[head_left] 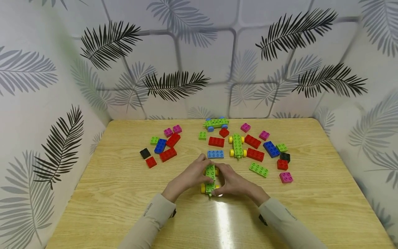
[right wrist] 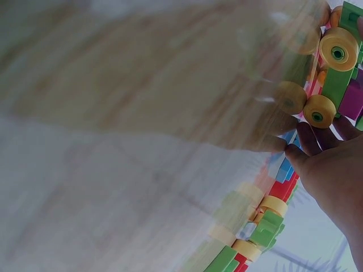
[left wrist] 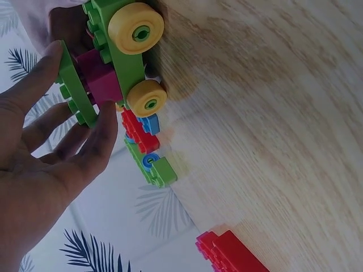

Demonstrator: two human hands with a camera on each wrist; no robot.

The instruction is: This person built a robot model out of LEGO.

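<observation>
A toy car base [head_left: 209, 191] in green, with yellow wheels [left wrist: 146, 97], stands on the table between both hands. In the left wrist view a magenta brick [left wrist: 103, 84] sits on the base, and a long green brick [left wrist: 77, 85] lies over it. My left hand [head_left: 195, 173] pinches that green brick between thumb and fingers [left wrist: 96, 148]. From the other side my right hand [head_left: 232, 180] holds the car base, its thumb by the rear end and its fingers [right wrist: 324, 137] around the far wheels.
Beyond the hands lie a light blue brick [head_left: 215, 154], a red brick [head_left: 216, 141], a second yellow-wheeled base [head_left: 237, 146] and a blue-wheeled base [head_left: 216, 123]. Several loose bricks, among them a red one [head_left: 168, 154] and a dark blue one [head_left: 271, 149], lie left and right.
</observation>
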